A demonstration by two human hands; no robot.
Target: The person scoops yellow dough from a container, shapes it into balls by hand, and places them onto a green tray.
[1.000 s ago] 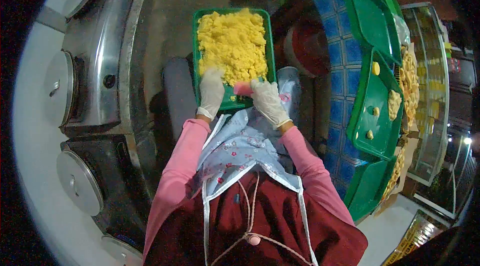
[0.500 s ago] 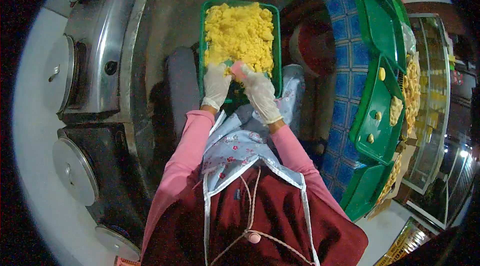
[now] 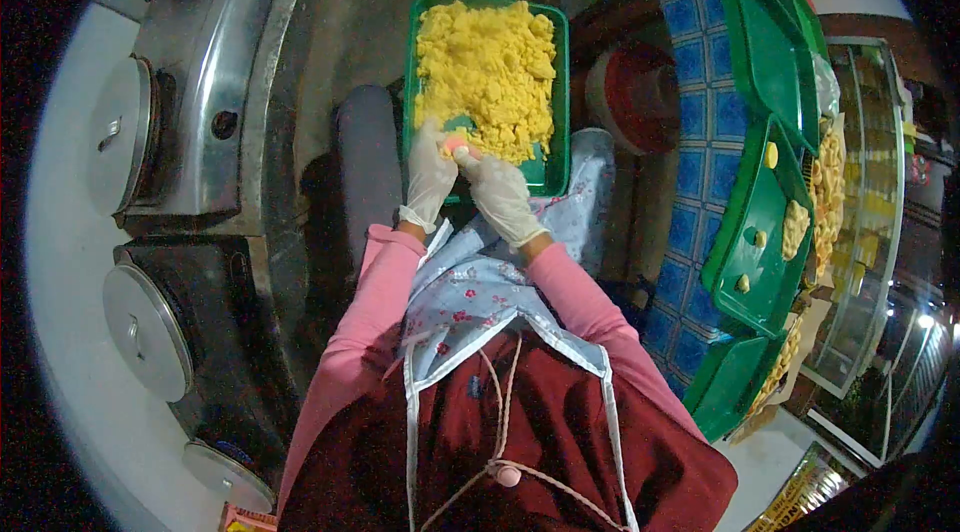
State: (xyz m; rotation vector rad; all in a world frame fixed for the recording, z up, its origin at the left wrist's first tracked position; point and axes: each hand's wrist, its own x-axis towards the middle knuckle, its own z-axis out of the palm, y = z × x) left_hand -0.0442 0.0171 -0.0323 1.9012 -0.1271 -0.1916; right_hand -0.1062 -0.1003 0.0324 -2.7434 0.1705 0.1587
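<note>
Crumbly yellow dough (image 3: 490, 72) fills most of a green tray (image 3: 563, 62) in front of me, with a bare strip of tray at its near right. At the tray's near end my two gloved hands meet. My right hand (image 3: 497, 197) is closed around a small pink tool (image 3: 456, 146) whose exact kind I cannot make out. My left hand (image 3: 430, 172) is closed at the tool's other side, with a bit of yellow dough showing there; its fingertips are partly hidden and blurred.
On the right, green trays (image 3: 735, 222) holding a few dough pieces stand on a blue-tiled ledge (image 3: 690, 112). Beyond them is a glass cabinet (image 3: 850, 212). Metal stoves with lidded pots (image 3: 150, 332) line the left. A red tub (image 3: 640, 97) sits right of the dough tray.
Both hands have drawn slightly left and toward me, with the pink tool turned between them. More bare green tray shows at the near end of the dough.
</note>
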